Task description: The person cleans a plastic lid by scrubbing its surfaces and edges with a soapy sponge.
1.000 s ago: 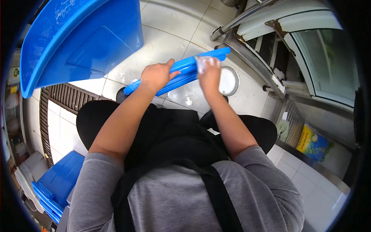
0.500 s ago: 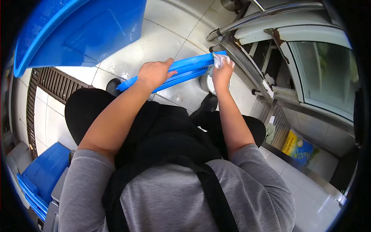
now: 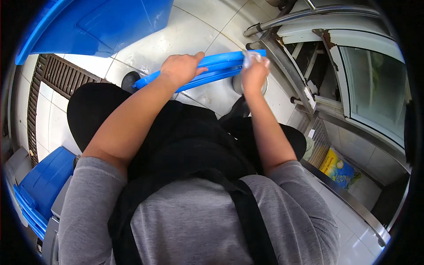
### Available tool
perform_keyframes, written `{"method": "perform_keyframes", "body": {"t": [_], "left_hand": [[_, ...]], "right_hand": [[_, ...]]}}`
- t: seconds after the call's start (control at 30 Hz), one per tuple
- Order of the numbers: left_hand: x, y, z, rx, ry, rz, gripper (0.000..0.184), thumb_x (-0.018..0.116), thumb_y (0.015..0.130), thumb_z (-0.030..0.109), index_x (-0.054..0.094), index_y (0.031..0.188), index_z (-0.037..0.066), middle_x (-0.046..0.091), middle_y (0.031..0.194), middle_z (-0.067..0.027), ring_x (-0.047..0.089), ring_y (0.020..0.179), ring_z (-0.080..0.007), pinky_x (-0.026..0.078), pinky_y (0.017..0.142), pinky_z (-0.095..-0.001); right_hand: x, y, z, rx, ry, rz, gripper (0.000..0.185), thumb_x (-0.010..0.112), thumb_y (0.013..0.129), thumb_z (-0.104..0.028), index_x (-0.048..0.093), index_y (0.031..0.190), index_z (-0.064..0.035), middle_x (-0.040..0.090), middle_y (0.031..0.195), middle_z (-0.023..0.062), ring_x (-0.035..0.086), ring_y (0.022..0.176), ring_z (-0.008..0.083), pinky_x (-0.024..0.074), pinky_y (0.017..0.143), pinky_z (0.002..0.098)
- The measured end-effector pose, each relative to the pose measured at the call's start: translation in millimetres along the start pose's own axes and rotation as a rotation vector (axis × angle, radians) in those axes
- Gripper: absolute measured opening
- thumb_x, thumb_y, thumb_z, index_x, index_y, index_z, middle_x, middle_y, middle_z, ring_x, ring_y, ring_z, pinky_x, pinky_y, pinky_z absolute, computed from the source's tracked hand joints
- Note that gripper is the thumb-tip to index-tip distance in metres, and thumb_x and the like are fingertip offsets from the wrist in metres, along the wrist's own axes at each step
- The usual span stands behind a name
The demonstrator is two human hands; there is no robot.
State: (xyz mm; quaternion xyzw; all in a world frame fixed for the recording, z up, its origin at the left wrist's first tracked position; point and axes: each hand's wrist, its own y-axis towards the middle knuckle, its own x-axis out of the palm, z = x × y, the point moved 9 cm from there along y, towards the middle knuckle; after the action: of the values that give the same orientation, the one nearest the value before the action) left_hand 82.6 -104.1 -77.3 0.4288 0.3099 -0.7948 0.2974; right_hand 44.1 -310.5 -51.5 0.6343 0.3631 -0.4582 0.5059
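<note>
A long blue plastic lid [image 3: 223,67], seen nearly edge-on, is held aslant above the floor in front of my knees. My left hand [image 3: 180,70] grips it near the middle, with the thumb along the top and the other fingers partly hidden. At the lid's right end, my right hand [image 3: 255,78] is closed on a white, wet-looking cloth [image 3: 252,57] and presses it against the lid's edge. Below that hand stands a round pail [image 3: 237,84], partly covered by the lid and the hand.
A large blue bin [image 3: 119,28] stands at upper left, beside a brown floor grate [image 3: 66,73]. More blue lids or bins [image 3: 46,185] are at lower left. On the right are a metal-framed glass cabinet [image 3: 371,84] and a yellow-and-blue bag [image 3: 335,168] on the floor.
My right hand and the cloth have shifted slightly up along the lid's right end. The left hand keeps its grip. The whole view has tilted a little.
</note>
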Motion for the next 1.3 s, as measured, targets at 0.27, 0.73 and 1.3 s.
{"method": "perform_keyframes", "body": {"t": [0.27, 0.73, 1.3], "left_hand": [[-3, -3, -2, -0.028, 0.019, 0.001, 0.044, 0.054, 0.094, 0.051, 0.054, 0.113, 0.011, 0.07, 0.086, -0.0179, 0.069, 0.085, -0.0367, 0.054, 0.075, -0.0487], [11, -6, 15, 0.014, 0.056, -0.037, 0.044, 0.053, 0.094, 0.051, 0.052, 0.116, 0.013, 0.071, 0.087, -0.0162, 0.069, 0.086, -0.0348, 0.053, 0.077, -0.048], [-1, 5, 1, -0.044, -0.034, 0.01, 0.043, 0.054, 0.094, 0.049, 0.053, 0.115, 0.011, 0.071, 0.086, -0.0165, 0.069, 0.084, -0.0349, 0.054, 0.077, -0.0476]], "right_hand": [[-7, 13, -10, -0.123, -0.025, 0.001, 0.02, 0.059, 0.086, -0.021, 0.071, 0.1, -0.0139, 0.067, 0.103, 0.007, 0.055, 0.107, 0.0298, 0.0419, 0.084, 0.0521], [-11, -7, -15, -0.122, 0.022, 0.05, 0.02, 0.059, 0.085, -0.013, 0.074, 0.097, -0.0147, 0.069, 0.105, 0.0046, 0.054, 0.107, 0.0325, 0.0423, 0.088, 0.0494], [5, 17, 14, 0.754, 1.98, -0.372, 0.047, 0.039, 0.104, -0.035, 0.045, 0.138, -0.0026, 0.055, 0.132, 0.0156, 0.052, 0.125, 0.0374, 0.0413, 0.105, 0.0536]]}}
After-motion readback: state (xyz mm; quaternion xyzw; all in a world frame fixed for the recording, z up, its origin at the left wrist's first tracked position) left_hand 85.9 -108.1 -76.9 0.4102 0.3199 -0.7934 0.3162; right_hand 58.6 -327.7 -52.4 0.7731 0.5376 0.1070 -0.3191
